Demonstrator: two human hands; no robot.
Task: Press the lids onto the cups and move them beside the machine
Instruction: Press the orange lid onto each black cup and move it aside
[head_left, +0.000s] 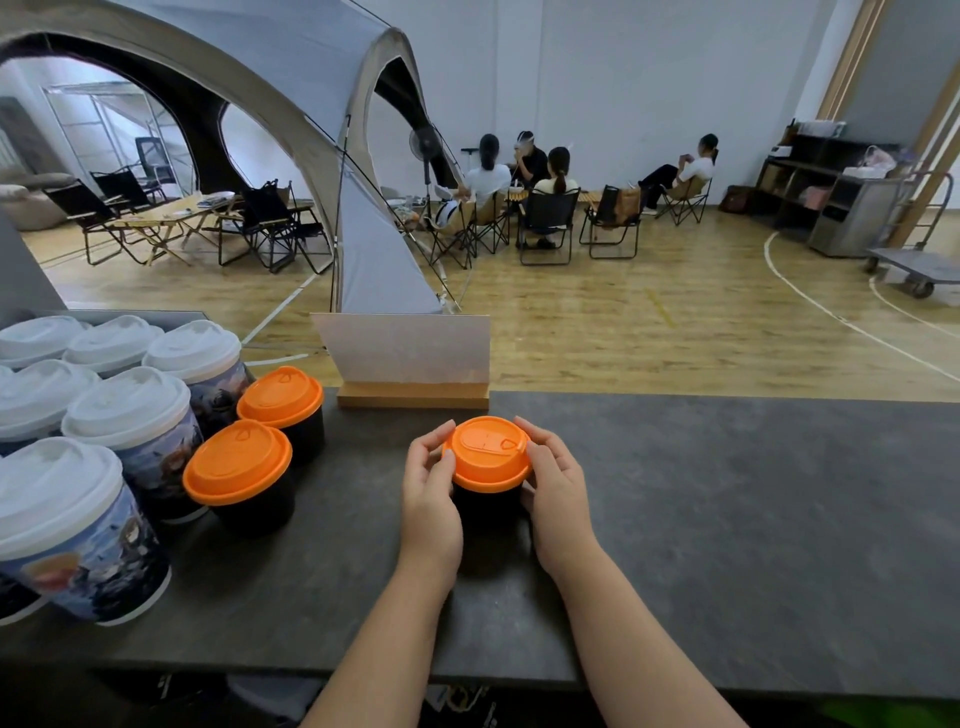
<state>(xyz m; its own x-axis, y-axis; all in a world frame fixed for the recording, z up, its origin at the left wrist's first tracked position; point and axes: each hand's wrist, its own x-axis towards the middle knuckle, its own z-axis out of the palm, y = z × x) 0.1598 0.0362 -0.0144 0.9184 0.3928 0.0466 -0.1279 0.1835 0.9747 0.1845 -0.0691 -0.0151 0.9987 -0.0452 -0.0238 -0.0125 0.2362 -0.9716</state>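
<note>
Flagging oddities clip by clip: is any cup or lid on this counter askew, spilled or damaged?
Nothing stands out. Both hands, left and right, hold the black cup with its orange lid seated level. The two lidded cups to the left stand upright; no spill shows on the counter.

2 bare forearms come up from the bottom edge of the view, each ending in a bare hand: the left hand (430, 488) and the right hand (558, 491). No sleeve, cuff, glove, watch, ring or bracelet shows anywhere along them, from the lowest visible part of each forearm to the fingertips. The fingernails that can be seen are short and plain, with no coloured polish, and the rest of the person lies outside the view.
</note>
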